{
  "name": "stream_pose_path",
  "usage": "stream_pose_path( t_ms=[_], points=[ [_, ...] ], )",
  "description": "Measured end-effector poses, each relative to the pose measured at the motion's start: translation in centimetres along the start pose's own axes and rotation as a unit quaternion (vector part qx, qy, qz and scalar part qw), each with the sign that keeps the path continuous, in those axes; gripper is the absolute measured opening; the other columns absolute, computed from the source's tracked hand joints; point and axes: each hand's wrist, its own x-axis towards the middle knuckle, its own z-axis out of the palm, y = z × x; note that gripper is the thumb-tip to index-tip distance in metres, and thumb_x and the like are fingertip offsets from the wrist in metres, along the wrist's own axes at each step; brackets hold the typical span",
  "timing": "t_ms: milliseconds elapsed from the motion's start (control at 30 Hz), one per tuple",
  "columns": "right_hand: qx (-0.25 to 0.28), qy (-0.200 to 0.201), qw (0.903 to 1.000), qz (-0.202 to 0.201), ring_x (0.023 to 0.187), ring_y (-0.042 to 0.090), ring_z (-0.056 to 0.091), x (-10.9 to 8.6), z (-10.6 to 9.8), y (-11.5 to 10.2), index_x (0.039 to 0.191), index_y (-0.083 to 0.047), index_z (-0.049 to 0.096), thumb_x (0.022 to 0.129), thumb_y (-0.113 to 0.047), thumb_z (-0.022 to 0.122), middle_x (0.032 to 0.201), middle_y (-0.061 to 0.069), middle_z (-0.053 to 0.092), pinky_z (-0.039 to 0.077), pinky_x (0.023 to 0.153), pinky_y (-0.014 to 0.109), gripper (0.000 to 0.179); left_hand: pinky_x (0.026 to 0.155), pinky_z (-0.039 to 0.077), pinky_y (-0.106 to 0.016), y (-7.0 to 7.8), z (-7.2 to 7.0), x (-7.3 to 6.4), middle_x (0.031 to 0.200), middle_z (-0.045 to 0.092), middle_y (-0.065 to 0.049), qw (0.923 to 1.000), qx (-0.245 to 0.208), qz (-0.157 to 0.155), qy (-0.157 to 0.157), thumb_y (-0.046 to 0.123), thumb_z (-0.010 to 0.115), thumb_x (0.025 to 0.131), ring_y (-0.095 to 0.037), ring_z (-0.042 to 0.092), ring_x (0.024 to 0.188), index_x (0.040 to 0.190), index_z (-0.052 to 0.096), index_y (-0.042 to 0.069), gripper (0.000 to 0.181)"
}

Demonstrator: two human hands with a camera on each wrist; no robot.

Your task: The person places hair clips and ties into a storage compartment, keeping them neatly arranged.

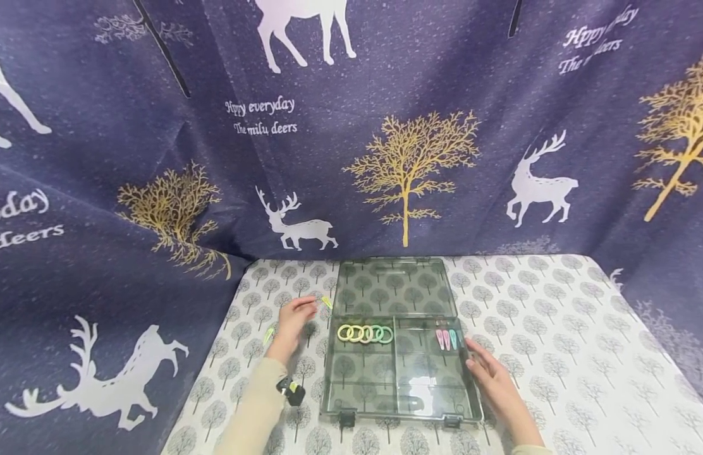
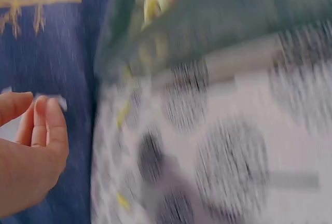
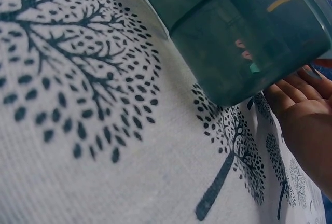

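A see-through grey-green divided box (image 1: 394, 379) lies on the table with its lid (image 1: 394, 291) folded back. Several yellow-to-green rings (image 1: 365, 333) overlap in a row in its upper left compartment. Pink and blue snap hair clips (image 1: 446, 339) stand side by side at the upper right. My left hand (image 1: 294, 322) hovers left of the box, fingers loosely bent with nothing between them. Close to its fingertips lies a yellow-green hair clip (image 1: 327, 302); another yellow-green clip (image 1: 268, 335) is on the table left of this hand. My right hand (image 1: 496, 382) rests against the box's right wall, fingers relaxed.
A white tablecloth (image 1: 579, 379) printed with grey trees covers the table. Behind and to the left hangs a dark blue cloth (image 1: 471, 63) with deer and trees. Two latches, one a black latch (image 1: 348, 418), stick out from the box's front edge.
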Motion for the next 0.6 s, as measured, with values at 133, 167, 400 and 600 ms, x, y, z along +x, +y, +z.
stream_pose_path(
  t_ms=[133,167,400,600],
  points=[
    [0.001,0.000,1.0000,0.002,0.140,0.036,0.021,0.0,0.1,0.1,0.148,-0.007,0.033,0.100,-0.022,0.053,0.156,0.014,0.025,0.030,0.099,0.006,0.055,0.084,0.056,-0.018,-1.0,-3.4,0.4,0.122,0.060,-0.024,0.9991,0.014,-0.004,0.040,0.001,0.063,0.090,-0.021,0.066,0.098,0.122,0.057,-0.007,0.033],
    [0.002,0.000,1.0000,0.003,0.140,0.036,0.022,0.0,0.1,0.0,0.148,-0.008,0.033,0.100,-0.022,0.052,0.156,0.014,0.025,0.030,0.099,0.006,0.054,0.084,0.056,-0.017,-1.3,-4.2,0.5,0.123,0.060,-0.024,0.9986,0.019,-0.003,0.049,0.002,0.062,0.091,-0.020,0.065,0.099,0.123,0.057,-0.007,0.033],
    [0.005,-0.009,0.9999,0.012,0.142,0.036,0.021,0.0,0.1,-0.1,0.149,-0.011,0.032,0.100,-0.024,0.052,0.157,0.014,0.022,0.029,0.102,0.010,0.055,0.078,0.054,-0.011,-3.0,-8.5,0.8,0.118,0.063,-0.022,0.9918,0.037,0.010,0.122,0.000,0.060,0.092,0.001,0.061,0.085,0.123,0.056,-0.010,0.033],
    [-0.008,-0.001,0.9997,0.024,0.142,0.038,0.020,0.2,0.0,0.0,0.150,-0.012,0.031,0.099,-0.030,0.053,0.157,0.015,0.022,0.023,0.115,0.044,0.058,0.071,0.049,-0.004,-4.5,-10.5,1.0,0.115,0.066,-0.020,0.9897,0.050,-0.001,0.134,0.001,0.062,0.091,0.011,0.056,0.074,0.124,0.054,-0.012,0.036]
  ],
)
